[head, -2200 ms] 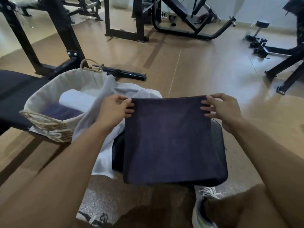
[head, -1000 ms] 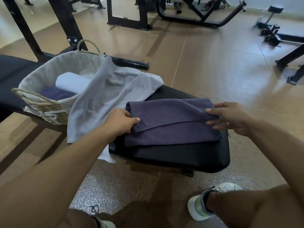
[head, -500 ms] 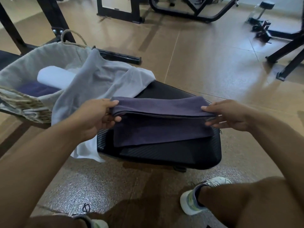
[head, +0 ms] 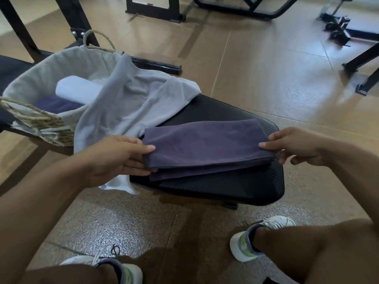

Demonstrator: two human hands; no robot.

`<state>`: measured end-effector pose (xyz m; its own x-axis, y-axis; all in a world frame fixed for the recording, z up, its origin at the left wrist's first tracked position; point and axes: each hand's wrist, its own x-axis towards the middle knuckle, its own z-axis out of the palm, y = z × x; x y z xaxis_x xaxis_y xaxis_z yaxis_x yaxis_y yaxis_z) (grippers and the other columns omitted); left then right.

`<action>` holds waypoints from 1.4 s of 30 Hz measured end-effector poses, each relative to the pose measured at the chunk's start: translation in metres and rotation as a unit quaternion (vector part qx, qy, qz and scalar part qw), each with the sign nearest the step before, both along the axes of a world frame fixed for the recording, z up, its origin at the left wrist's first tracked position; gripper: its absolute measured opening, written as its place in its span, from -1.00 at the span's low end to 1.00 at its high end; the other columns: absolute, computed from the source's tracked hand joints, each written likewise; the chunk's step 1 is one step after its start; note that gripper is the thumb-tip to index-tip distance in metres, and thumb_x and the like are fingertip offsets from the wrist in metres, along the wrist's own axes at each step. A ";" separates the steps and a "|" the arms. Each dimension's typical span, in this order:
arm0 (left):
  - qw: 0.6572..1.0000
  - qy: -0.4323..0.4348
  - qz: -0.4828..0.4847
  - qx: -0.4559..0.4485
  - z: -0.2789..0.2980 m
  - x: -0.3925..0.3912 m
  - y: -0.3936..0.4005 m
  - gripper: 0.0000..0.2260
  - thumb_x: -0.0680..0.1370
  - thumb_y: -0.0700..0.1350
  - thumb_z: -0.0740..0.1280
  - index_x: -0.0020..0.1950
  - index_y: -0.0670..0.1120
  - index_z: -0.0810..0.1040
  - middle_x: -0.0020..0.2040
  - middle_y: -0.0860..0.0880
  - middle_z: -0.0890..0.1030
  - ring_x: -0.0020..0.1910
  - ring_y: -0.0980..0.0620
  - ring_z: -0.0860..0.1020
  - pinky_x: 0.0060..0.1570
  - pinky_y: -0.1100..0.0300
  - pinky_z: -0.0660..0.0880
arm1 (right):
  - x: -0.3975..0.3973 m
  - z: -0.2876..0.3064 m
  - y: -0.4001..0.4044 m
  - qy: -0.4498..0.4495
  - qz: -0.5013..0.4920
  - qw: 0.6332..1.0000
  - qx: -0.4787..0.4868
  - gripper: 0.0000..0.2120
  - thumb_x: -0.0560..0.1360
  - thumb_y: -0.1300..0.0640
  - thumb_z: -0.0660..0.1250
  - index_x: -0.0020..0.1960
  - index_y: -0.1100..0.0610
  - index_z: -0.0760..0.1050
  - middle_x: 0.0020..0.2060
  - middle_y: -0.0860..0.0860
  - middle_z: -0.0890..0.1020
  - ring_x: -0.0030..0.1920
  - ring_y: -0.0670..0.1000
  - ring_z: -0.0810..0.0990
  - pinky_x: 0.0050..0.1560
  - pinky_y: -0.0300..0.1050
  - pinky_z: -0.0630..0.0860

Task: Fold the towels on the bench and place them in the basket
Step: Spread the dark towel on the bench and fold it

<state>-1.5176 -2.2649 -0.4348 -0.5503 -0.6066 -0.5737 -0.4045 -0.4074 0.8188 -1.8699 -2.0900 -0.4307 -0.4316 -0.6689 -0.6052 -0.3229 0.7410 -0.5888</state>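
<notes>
Towels number 4 in view: 1 purple towel [head: 205, 144] folded on the bench [head: 235, 185], 1 grey towel [head: 131, 105] unfolded and draped from the basket [head: 41, 78] rim across the bench and over its near edge, 1 white roll [head: 78, 91] and 1 dark towel [head: 55, 104] inside the basket. The purple towel lies in layers near the bench's end, its top layer lifted slightly at the near edge. Both hands grasp it: the left hand [head: 119, 158] pinches the left end, thumb on top and fingers under the upper layer, and the right hand [head: 295, 146] pinches the right end the same way. The basket is 1 woven one with a pale cloth liner and a rope handle, standing on the bench to the left, touching the grey towel. The white roll rests on top of the dark towel. Below, 2 shoes [head: 256, 238] in white and green stand on the speckled floor [head: 143, 226]. Black machine frames [head: 155, 9] stand further off on the tan floor.
</notes>
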 end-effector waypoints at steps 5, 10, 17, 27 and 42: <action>0.999 -0.027 -0.015 -0.019 -0.009 -0.001 0.006 -0.74 0.51 -0.20 0.46 -0.29 -0.10 0.43 -0.32 -0.11 0.64 -0.32 0.03 0.66 -0.20 0.18 0.68 | 0.000 -0.004 0.001 0.025 -0.006 1.000 0.002 -0.83 0.55 0.04 0.44 -0.14 0.11 0.55 -0.48 -0.08 0.57 -0.46 -0.05 0.53 -0.47 -0.27 0.19; 0.997 -0.049 -0.001 -0.055 -0.020 -0.003 0.008 -0.72 0.51 -0.24 0.48 -0.29 -0.11 0.42 -0.40 -0.06 0.56 -0.38 0.06 0.58 -0.23 0.18 0.68 | 0.000 -0.012 -0.002 0.051 -0.006 0.999 0.009 -0.82 0.55 0.03 0.45 -0.13 0.11 0.55 -0.43 -0.02 0.56 -0.48 -0.05 0.53 -0.43 -0.24 0.16; 0.995 -0.071 0.024 -0.073 -0.026 -0.006 0.004 -0.76 0.51 -0.12 0.51 0.03 -0.15 0.50 -0.18 -0.17 0.61 -0.32 -0.04 0.61 -0.30 0.15 0.67 | -0.003 -0.013 -0.004 0.086 -0.009 0.996 0.022 -0.72 0.50 -0.06 0.49 -0.06 0.17 0.62 -0.26 0.08 0.58 -0.42 0.00 0.47 -0.51 -0.28 0.14; 0.869 -0.145 0.042 -0.472 -0.036 -0.023 0.001 -0.79 0.50 -0.04 0.49 -0.01 0.00 0.48 -0.13 0.03 0.60 -0.12 0.01 0.58 -0.11 0.11 0.47 | 0.021 -0.013 -0.033 0.379 0.021 0.922 -0.079 -0.68 0.50 -0.14 0.44 0.20 -0.10 0.50 0.10 -0.02 0.57 0.14 0.10 0.56 0.17 0.05 0.49; 0.612 -0.467 -0.207 -0.604 -0.027 -0.062 0.008 -0.73 0.62 -0.01 0.14 0.20 -0.07 0.53 0.25 -0.08 0.54 0.29 -0.13 0.40 0.28 -0.06 0.26 | 0.064 -0.067 -0.068 0.340 0.322 0.879 -0.087 -0.22 0.55 -0.46 -0.07 0.65 -0.14 -0.14 0.65 -0.11 -0.11 0.63 -0.02 -0.21 0.62 0.01 -0.19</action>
